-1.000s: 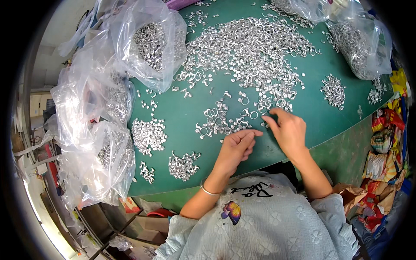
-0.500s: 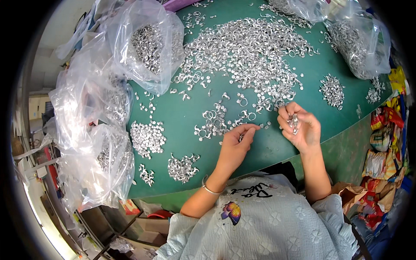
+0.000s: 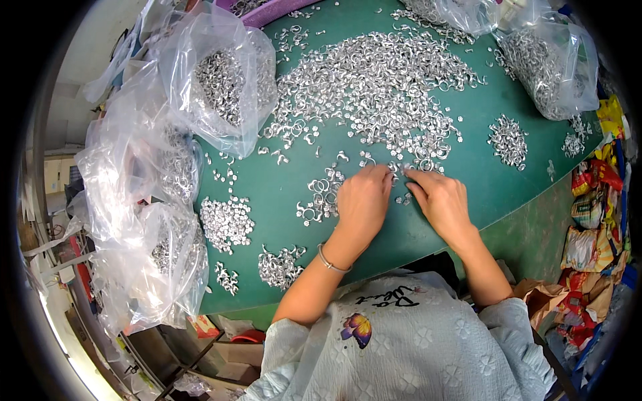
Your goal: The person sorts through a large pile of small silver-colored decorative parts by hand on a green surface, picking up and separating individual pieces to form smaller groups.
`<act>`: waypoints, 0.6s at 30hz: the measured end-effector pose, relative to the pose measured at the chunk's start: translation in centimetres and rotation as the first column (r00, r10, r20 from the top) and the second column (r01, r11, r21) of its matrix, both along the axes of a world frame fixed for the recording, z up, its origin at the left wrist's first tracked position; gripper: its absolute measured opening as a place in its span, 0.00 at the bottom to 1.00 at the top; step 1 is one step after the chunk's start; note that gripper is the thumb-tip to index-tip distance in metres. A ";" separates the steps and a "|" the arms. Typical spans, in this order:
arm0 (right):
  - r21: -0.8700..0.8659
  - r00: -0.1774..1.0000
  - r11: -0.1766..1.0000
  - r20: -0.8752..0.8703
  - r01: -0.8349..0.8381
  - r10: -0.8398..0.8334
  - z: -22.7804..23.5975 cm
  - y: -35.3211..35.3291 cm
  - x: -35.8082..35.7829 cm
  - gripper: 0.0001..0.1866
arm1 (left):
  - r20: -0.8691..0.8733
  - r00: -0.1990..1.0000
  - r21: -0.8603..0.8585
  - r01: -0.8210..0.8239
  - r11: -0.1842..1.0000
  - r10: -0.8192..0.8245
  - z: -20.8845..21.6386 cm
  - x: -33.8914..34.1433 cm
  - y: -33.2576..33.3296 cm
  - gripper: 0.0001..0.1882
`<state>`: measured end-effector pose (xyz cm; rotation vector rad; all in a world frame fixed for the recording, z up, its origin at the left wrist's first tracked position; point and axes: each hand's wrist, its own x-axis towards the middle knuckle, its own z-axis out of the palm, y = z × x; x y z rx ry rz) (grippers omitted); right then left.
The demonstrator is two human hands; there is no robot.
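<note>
Small silvery metal parts, some ring-shaped and some flower-like, lie on a green table [image 3: 287,184]. Over them, my left hand [image 3: 364,200] is palm down with its fingers pressed together, the tips at a few parts [image 3: 396,170] in front of me. Close to its right, my right hand [image 3: 441,204] is curled palm down, index finger and thumb reaching toward the same parts. What either hand holds is hidden beneath the fingers. A loose cluster of ring-shaped parts [image 3: 322,194] sits just left of my left hand.
A large heap of parts [image 3: 374,87] spreads beyond my hands. Small sorted piles [image 3: 227,224] [image 3: 279,267] lie at the left, another pile [image 3: 508,142] at the right. Clear plastic bags [image 3: 221,87] of parts line the left edge; another bag [image 3: 548,70] stands far right. A purple tray [image 3: 281,9] is at the back.
My right hand has turned palm down and moved left to the parts; the metal parts seen in its fingers are now hidden. My left hand has moved slightly forward, and the two hands are closer together.
</note>
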<state>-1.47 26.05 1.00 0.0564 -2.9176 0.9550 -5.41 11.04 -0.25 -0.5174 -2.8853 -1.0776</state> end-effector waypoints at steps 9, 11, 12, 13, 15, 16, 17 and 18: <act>-0.318 0.956 0.916 0.234 0.246 -0.176 1.5 1.3 -0.8 0.08 | 0.053 0.990 0.076 -0.133 0.988 0.129 0.2 0.9 -1.8 0.07; -0.482 0.988 0.863 0.078 0.153 -0.132 0.0 1.1 -1.2 0.07 | 0.092 0.987 0.096 -0.144 0.985 0.135 0.7 1.1 -1.4 0.07; -0.553 0.993 0.828 -0.003 0.097 -0.119 -0.4 1.0 -1.3 0.07 | 0.075 0.991 0.083 -0.117 0.990 0.111 0.7 1.2 -1.3 0.08; -0.440 0.995 0.893 0.042 0.098 -0.089 -0.4 1.1 -1.1 0.07 | 0.058 0.995 0.069 -0.090 0.994 0.086 0.7 1.3 -1.2 0.08; -0.197 0.989 0.978 0.143 0.074 -0.046 0.5 0.7 -1.1 0.07 | 0.031 0.998 0.035 -0.062 0.997 0.060 0.5 1.3 -1.3 0.08; -0.139 0.997 0.989 0.066 0.042 -0.034 0.0 0.4 -1.1 0.07 | 0.022 0.998 0.016 -0.060 0.998 0.060 0.5 1.4 -1.4 0.09; -0.078 1.000 0.997 -0.012 0.019 -0.020 -0.7 0.0 -1.1 0.06 | 0.011 0.998 -0.002 -0.056 0.998 0.056 0.5 1.3 -1.4 0.09; -0.014 0.996 1.000 -0.088 -0.001 -0.001 -1.1 -0.3 -1.1 0.06 | 0.032 0.998 -0.014 -0.056 0.998 0.057 0.6 1.3 -1.6 0.09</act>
